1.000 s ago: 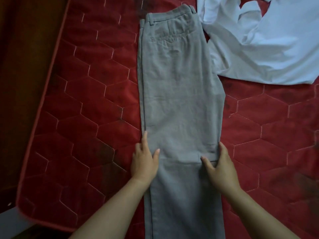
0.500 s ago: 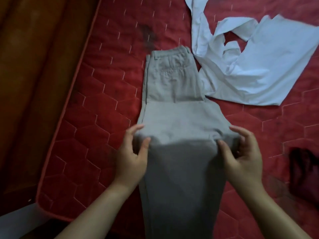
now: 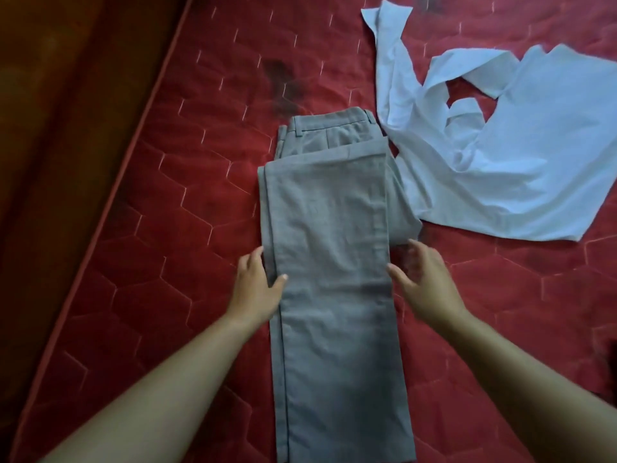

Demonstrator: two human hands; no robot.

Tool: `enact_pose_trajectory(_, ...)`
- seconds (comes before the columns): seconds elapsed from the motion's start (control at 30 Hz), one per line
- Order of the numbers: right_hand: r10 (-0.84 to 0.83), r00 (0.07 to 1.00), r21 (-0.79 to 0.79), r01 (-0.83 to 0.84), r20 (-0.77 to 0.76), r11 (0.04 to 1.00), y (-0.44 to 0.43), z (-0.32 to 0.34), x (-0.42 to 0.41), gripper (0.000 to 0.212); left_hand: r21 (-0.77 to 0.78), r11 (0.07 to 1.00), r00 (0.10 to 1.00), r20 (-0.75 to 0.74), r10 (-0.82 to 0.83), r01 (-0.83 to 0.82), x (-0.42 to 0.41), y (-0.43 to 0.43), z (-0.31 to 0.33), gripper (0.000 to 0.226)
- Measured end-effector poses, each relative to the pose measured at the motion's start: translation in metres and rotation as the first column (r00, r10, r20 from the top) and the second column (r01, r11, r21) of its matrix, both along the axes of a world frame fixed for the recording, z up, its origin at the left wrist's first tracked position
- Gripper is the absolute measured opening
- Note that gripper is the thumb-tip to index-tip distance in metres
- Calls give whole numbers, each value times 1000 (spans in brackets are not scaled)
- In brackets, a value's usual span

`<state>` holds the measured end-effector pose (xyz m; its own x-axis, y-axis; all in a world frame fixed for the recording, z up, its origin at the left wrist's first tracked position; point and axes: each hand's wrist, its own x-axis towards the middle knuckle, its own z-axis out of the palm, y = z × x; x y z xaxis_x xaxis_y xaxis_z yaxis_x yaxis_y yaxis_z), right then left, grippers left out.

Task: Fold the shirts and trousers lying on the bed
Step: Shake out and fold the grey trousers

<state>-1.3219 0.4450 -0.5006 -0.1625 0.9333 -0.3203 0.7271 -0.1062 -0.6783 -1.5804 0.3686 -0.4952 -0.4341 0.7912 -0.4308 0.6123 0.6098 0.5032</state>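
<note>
Forearms: both reach in from the near edge, one on each side of the grey trousers [image 3: 329, 262].
Trousers, near part: the doubled legs run lengthwise up the red mattress [image 3: 150, 245] and out of view at the bottom edge.
Left hand [image 3: 255, 285]: loosely open at the trousers' left edge, thumb lying on the cloth, fingers beside the seam; it pinches nothing that I can see.
Right hand [image 3: 424, 279]: open and spread at the right edge, fingers curved and apparently just off the fabric; whether the fingertips touch is hard to tell.
Change: half a second ago both hands gripped a raised fold in mid-air; now that fold lies flat, its hem reaching up to just short of the waistband [image 3: 330, 123], and both hands have let go.
Meaning for the task: the first lengthwise fold of the trousers looks done; judging by the long tail towards the camera, at least one more fold seems needed.
Risk: the upper layer sits slightly askew of the layer under it on the right, so smoothing may be wise.
Shirt [image 3: 521, 155]: white, crumpled, beyond and to the right, its edge touching the trousers near the waistband; not yet folded.
</note>
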Motion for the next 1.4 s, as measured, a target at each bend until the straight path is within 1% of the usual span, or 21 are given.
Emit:
enact_pose_trajectory(0.1,2,999,5,-2,-52,1000,17,-19,-13,37,27,998,998,-24,57,-57,-9,16,-20,72)
enact_pose_trajectory(0.17,-55,997,28,56,-50,998,33,-24,-26,40,36,996,996,14,85,-86,-13,32,-27,71)
enact_pose_trajectory(0.23,-123,992,41,123,-9,992,44,-26,-36,51,21,993,992,47,116,-117,-13,43,-32,66)
enact_pose_trajectory(0.33,-213,976,-34,212,-47,977,40,-26,-50,57,109,969,975,28,220,-222,-9,42,-35,50)
enact_pose_trajectory(0.43,-300,943,-105,287,-145,952,35,-23,-63,39,249,934,964,-6,267,-257,-4,33,-33,35)
enact_pose_trajectory(0.5,-348,925,-58,343,-152,938,34,-18,-66,23,327,908,960,-6,280,-263,-2,30,-28,27)
enact_pose_trajectory(0.57,-388,905,-5,393,-171,919,29,-9,-67,14,367,897,963,-7,269,-247,3,29,-19,19)
enact_pose_trajectory(0.63,-414,885,37,431,-214,901,21,5,-66,10,366,897,967,38,250,-247,9,30,-8,15)
enact_pose_trajectory(0.7,-429,862,77,463,-271,883,16,25,-63,8,372,882,956,146,254,-291,15,32,9,14)
enact_pose_trajectory(0.83,-423,801,134,518,-424,845,28,79,-46,9,514,749,903,323,284,-419,7,41,61,16)
enact_pose_trajectory(0.9,-393,790,164,516,-470,841,48,101,-42,9,598,687,907,346,241,-412,-2,56,89,16)
enact_pose_trajectory(1.0,-349,844,228,464,-407,856,101,108,-56,11,655,633,905,372,207,-414,-16,104,103,16)
enact_pose_trajectory(1.07,-321,888,250,411,-330,877,141,91,-69,10,598,659,876,430,217,-457,-25,143,87,17)
enact_pose_trajectory(1.13,-308,907,192,370,-289,909,168,66,-79,31,438,777,843,495,212,-453,-32,172,58,33)
enact_pose_trajectory(1.17,-289,926,177,335,-244,925,175,50,-81,45,338,853,861,458,220,-397,-37,178,39,46)
enact_pose_trajectory(1.2,-251,955,177,278,-160,944,177,34,-81,58,225,927,912,351,210,-300,-41,179,19,59)
enact_pose_trajectory(1.23,-203,977,168,210,-57,963,174,18,-80,69,108,973,959,224,175,-203,-45,175,0,70)
enact_pose_trajectory(1.27,-163,986,146,155,42,977,169,3,-77,78,15,989,983,116,144,-147,-47,170,-15,77)
enact_pose_trajectory(1.3,-139,984,116,126,112,985,162,-9,-75,84,-32,990,990,47,136,-134,-46,164,-27,82)
enact_pose_trajectory(1.33,-128,982,90,117,137,989,154,-20,-73,85,-30,988,988,20,150,-149,-43,158,-36,84)
enact_pose_trajectory(1.4,-110,986,86,99,122,991,138,-35,-72,82,50,981,982,43,185,-187,-33,150,-47,83)
